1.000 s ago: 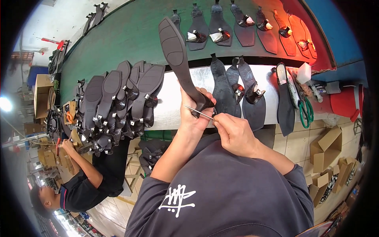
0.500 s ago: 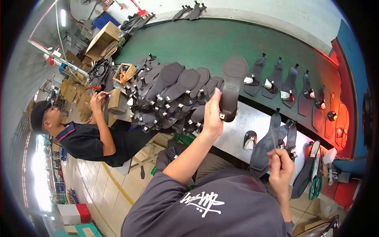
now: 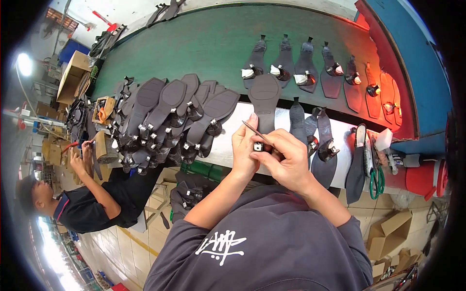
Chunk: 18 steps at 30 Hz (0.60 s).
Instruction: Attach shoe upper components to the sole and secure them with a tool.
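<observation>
My left hand (image 3: 244,148) grips the heel end of a dark shoe sole (image 3: 265,99) that stands with its broad toe end pointing away from me. My right hand (image 3: 286,157) is closed on a thin metal tool (image 3: 254,131), whose tip lies at the small metal heel piece (image 3: 258,146) of the sole. Both hands meet over the front edge of the shiny metal worktop (image 3: 228,145).
A heap of dark soles (image 3: 170,121) lies to the left. More soles (image 3: 320,140), green-handled scissors (image 3: 374,174) and a red container (image 3: 422,177) lie to the right. A row of soles (image 3: 310,65) rides the green belt (image 3: 204,43). A seated co-worker (image 3: 82,203) works at the left.
My left hand has brought the sole back from beside the heap to in front of me. My right hand has come up with the tool to meet it.
</observation>
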Motion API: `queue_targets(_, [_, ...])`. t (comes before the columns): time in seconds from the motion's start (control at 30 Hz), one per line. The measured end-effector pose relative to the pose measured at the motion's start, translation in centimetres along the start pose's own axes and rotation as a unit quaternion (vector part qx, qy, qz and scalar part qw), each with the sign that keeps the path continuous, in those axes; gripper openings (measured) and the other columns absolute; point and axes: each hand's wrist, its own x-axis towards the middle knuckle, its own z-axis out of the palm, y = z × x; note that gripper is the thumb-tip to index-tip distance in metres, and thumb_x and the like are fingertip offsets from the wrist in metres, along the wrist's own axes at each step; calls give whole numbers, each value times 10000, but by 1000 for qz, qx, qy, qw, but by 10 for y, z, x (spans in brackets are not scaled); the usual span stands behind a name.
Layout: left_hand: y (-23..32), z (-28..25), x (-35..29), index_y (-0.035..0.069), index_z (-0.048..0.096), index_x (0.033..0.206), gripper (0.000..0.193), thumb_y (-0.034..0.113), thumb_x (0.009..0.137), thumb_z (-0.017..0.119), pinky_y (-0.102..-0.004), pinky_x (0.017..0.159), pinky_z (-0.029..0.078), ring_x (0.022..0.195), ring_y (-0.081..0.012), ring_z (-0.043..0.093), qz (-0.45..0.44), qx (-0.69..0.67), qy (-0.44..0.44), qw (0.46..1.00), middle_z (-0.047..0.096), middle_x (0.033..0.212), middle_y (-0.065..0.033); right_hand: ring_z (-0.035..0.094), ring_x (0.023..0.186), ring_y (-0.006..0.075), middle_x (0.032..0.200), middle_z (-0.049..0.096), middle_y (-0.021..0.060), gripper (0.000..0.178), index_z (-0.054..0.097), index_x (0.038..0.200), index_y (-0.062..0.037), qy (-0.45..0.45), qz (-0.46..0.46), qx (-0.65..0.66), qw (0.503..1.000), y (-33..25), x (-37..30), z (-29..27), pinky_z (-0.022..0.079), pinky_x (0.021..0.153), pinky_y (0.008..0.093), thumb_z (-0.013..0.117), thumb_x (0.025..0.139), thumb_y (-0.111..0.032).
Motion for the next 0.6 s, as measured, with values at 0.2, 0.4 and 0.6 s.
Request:
queue_targets(0.2, [-6,4,-4,120,557,764,241,224,980,535,-229,424,367,493,-58,489,-64,-29,-1,998,533,622,29,589,565,213,803,609,83,253,675,965,-35,41,-142,-108,983,1,-7,-1,471,495,310,746,723,-26])
queue_targets(0.4, [-12,0,2,92,585,768,234,229,957,579,-236,461,394,527,-66,504,-108,-42,-24,993,554,657,13,569,573,120,792,586,65,324,672,1047,-1,35,-116,-80,989,14,-8,-6,442,494,255,737,731,16])
queue_targets(0.6, [23,-23,19,6,657,935,165,164,943,610,-190,616,443,683,-34,567,-54,70,12,996,632,783,20,431,673,85,866,482,9,469,529,1322,-35,65,27,-27,997,-1,1,-37,377,578,221,625,863,-40])
